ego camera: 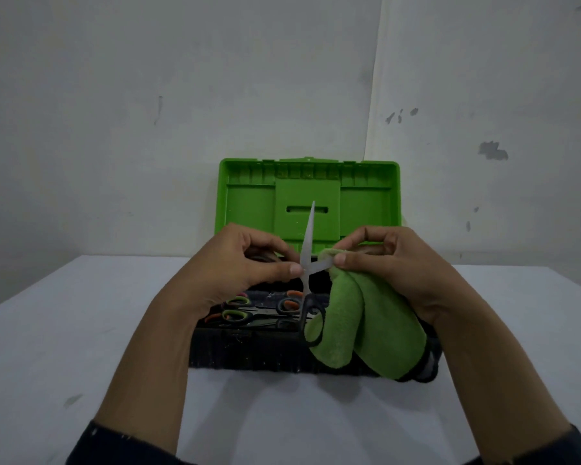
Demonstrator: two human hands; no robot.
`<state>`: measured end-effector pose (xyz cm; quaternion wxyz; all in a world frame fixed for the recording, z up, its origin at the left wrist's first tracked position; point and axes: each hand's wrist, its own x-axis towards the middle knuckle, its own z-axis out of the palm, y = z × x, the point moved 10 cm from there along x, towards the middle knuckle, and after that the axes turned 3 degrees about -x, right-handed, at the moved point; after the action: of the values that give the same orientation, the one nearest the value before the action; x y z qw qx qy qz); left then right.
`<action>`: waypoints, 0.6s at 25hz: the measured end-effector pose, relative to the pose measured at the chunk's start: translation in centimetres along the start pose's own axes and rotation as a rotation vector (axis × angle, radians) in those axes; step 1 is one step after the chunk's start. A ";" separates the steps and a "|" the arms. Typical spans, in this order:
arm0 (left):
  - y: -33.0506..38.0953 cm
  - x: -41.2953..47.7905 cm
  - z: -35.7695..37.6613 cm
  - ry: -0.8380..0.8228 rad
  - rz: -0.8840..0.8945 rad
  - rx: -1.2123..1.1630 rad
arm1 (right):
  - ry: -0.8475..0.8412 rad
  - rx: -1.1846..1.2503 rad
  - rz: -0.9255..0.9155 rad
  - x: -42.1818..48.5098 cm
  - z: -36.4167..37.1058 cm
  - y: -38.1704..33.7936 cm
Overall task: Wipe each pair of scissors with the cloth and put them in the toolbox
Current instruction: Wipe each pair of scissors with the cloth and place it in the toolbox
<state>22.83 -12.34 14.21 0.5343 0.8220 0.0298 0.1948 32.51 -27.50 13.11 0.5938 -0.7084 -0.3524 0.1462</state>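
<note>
Your left hand [242, 263] pinches the open black-handled steel scissors [308, 229] at the pivot; your right hand [393, 263] pinches the soft green cloth [366, 323] around one stiff, probably sharp blade [319, 265]

Dim, flat, grey-blue light with no glare or hard highlights. A soft, diffuse shadow lies on the table [81, 330] just in front of the toolbox [309, 182], whose dark base at frame centre loses most detail. The wall [148, 78] reads slightly brighter at upper right than at left. Wide-angle distortion splays the table edges toward the lower corners. Overall focus is soft and faintly smeared.
</note>
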 end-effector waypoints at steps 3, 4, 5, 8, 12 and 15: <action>-0.8 0.3 0.7 -0.025 -0.034 -0.047 | 0.090 0.136 0.000 0.0 -0.9 0.1; -1.1 0.4 0.4 0.009 -0.044 -0.081 | 0.158 0.183 -0.009 0.0 -1.7 0.1; -1.4 0.6 -0.2 0.061 -0.055 -0.109 | 0.246 0.204 -0.033 -0.2 -2.9 -0.1; -2.0 0.8 -2.0 0.198 -0.063 -0.170 | 0.468 0.109 -0.237 -1.2 -5.4 -2.4; -1.1 0.9 -1.0 0.226 -0.011 -0.210 | 0.556 -0.426 -0.667 -3.3 -0.4 -6.8; -0.7 0.9 -0.5 0.295 0.033 -0.196 | 0.545 -0.707 -0.841 -3.2 3.1 -6.5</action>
<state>23.63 -11.39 14.02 0.5983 0.7290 0.0751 0.3240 26.17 -27.02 17.75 0.3983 -0.6748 -0.4644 -0.4128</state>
